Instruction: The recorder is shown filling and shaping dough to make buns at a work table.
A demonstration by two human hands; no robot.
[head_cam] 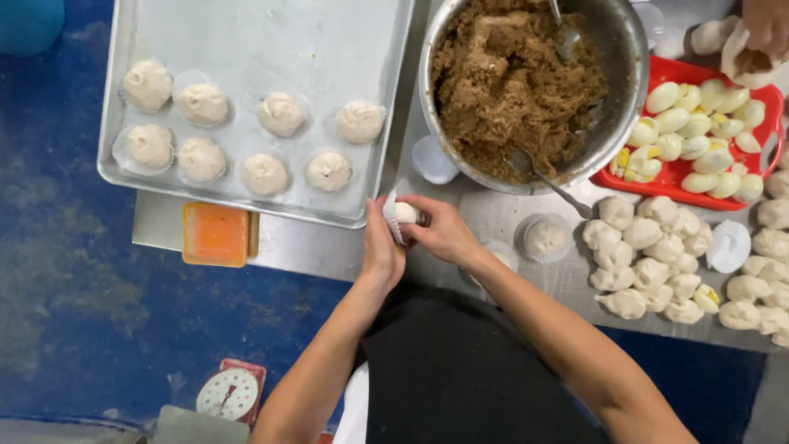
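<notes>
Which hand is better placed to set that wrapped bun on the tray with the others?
Left, probably. The left hand cups the bun in its paper liner and sits nearest the tray, whose front edge is just above it. The right hand is on the bowl side.

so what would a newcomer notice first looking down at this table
Most striking is the big metal bowl of brown crumbly filling at top centre, with a red tray of pale egg wedges to its right. At top left a metal baking tray holds eight filled dough buns in paper liners. Below it the left hand and right hand hold one bun in a liner.
</notes>
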